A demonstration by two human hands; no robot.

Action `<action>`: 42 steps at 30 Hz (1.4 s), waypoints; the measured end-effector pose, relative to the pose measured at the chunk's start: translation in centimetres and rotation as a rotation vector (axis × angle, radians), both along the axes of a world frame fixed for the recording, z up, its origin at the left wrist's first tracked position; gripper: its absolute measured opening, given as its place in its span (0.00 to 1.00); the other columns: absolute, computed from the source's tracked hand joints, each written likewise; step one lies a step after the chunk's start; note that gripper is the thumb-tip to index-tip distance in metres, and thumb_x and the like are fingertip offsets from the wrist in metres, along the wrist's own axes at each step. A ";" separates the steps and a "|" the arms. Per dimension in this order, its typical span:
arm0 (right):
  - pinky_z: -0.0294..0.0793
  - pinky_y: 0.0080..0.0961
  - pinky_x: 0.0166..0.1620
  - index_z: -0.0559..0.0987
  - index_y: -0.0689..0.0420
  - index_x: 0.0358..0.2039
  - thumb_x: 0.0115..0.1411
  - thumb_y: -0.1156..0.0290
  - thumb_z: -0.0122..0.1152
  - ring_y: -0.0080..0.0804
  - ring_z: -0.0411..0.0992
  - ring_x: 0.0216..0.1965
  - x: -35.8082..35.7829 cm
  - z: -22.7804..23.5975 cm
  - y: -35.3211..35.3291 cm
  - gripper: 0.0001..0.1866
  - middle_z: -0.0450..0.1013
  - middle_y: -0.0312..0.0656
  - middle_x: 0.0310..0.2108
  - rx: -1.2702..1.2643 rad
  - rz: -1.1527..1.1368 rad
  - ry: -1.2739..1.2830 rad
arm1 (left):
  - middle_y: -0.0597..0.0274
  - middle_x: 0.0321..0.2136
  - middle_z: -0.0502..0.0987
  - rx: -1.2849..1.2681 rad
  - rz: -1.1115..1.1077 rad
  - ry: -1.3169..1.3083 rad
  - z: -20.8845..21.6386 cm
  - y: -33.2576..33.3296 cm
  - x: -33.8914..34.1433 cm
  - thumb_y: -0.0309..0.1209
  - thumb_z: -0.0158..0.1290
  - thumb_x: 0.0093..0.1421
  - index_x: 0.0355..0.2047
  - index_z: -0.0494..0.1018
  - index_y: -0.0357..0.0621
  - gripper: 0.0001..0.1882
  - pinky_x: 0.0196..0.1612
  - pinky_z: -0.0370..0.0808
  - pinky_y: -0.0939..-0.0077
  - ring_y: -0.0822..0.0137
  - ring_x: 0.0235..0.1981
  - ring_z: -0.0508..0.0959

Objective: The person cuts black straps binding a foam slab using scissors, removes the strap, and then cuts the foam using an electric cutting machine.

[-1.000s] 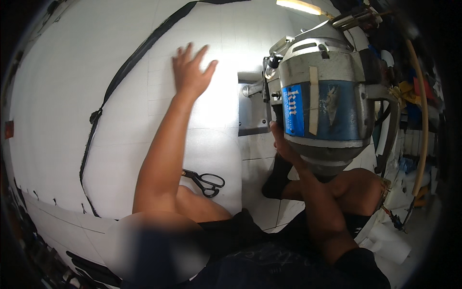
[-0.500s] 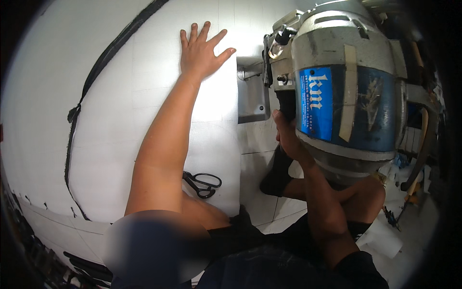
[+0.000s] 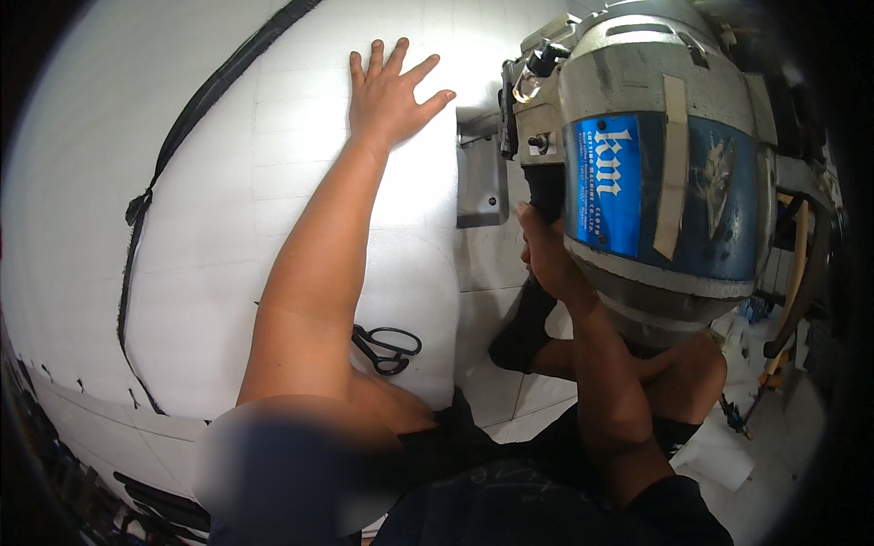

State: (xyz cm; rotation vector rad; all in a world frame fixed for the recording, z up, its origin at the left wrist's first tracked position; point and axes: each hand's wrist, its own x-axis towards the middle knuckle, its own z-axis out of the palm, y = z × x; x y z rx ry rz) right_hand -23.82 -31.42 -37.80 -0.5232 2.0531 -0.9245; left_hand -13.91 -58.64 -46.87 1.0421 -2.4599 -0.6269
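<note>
My left hand [image 3: 387, 102] lies flat with fingers spread on a stack of white foam-like sheet [image 3: 209, 218], near the sheet's right edge. To its right stands a large grey and blue cloth cutting machine [image 3: 706, 191], with a metal base plate [image 3: 481, 205] beside the sheet's edge. My right hand [image 3: 551, 255] is closed on the machine's black handle [image 3: 544, 187]; the motor body hides part of that grip. Black-handled scissors [image 3: 391, 350] rest on the sheet beside my left forearm, their blades out of sight behind it.
A long black strip [image 3: 205, 109], knotted at one spot, curves across the white sheet on the left. My folded leg [image 3: 537, 355] is on the tiled floor [image 3: 487, 382] below the machine. White scrap [image 3: 719, 460] and assorted clutter lie at the lower right.
The left hand and the machine with my right hand appear slightly farther right in the picture. Both hands keep the same pose, and the scissors stay where they were.
</note>
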 end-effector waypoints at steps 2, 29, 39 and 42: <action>0.62 0.28 0.36 0.66 0.54 0.43 0.67 0.57 0.49 0.25 0.59 0.35 0.7 0.9 -0.7 0.15 0.59 0.33 0.36 0.149 0.117 0.006 | 0.59 0.66 0.61 0.008 0.014 -0.030 -0.4 -0.2 0.8 0.68 0.46 0.57 0.58 0.71 0.73 0.33 0.71 0.36 0.46 0.50 0.70 0.50; 0.67 0.18 0.22 0.69 0.53 0.33 0.63 0.53 0.55 0.16 0.62 0.16 3.6 6.3 -7.1 0.16 0.60 0.28 0.18 0.155 -0.066 0.117 | 0.60 0.67 0.59 -0.122 0.002 -0.127 1.0 0.7 1.7 0.64 0.48 0.58 0.59 0.70 0.72 0.31 0.71 0.38 0.45 0.49 0.70 0.50; 0.66 0.20 0.21 0.70 0.53 0.24 0.62 0.55 0.57 0.19 0.63 0.15 2.7 5.6 -9.2 0.17 0.62 0.30 0.16 0.045 -0.081 0.109 | 0.60 0.67 0.59 -0.071 -0.019 -0.146 -0.3 0.7 1.7 0.64 0.48 0.58 0.60 0.69 0.74 0.31 0.71 0.37 0.45 0.49 0.70 0.50; 0.66 0.21 0.20 0.70 0.54 0.22 0.61 0.57 0.58 0.19 0.64 0.15 2.0 4.8 -9.6 0.17 0.63 0.30 0.16 0.049 -0.121 0.080 | 0.61 0.67 0.59 -0.066 -0.024 -0.157 -0.5 0.7 1.7 0.63 0.48 0.58 0.60 0.69 0.74 0.31 0.71 0.36 0.46 0.50 0.70 0.50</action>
